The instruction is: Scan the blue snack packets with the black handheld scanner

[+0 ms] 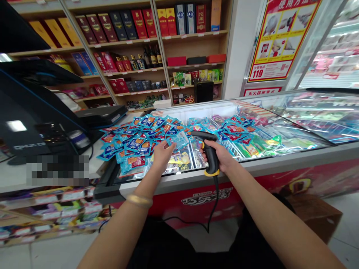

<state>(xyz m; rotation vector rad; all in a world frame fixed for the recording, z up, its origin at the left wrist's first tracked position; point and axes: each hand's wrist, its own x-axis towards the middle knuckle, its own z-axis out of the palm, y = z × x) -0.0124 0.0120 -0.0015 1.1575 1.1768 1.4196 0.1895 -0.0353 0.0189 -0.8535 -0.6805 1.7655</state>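
Observation:
My right hand grips a black barcode scanner with a yellow base, its head pointing left and its cable hanging down. My left hand pinches a small blue snack packet and holds it in front of the scanner head. A gold bangle sits on my left forearm. Both hands hover over the glass lid of a chest freezer. A big heap of blue and red snack packets lies on the lid to the left of my hands, and a second heap lies to the right.
A black till screen and a flat black device stand at the left on a counter. Wooden shelves with boxes and bottles line the back wall. A red poster hangs at right. A cardboard box sits on the floor.

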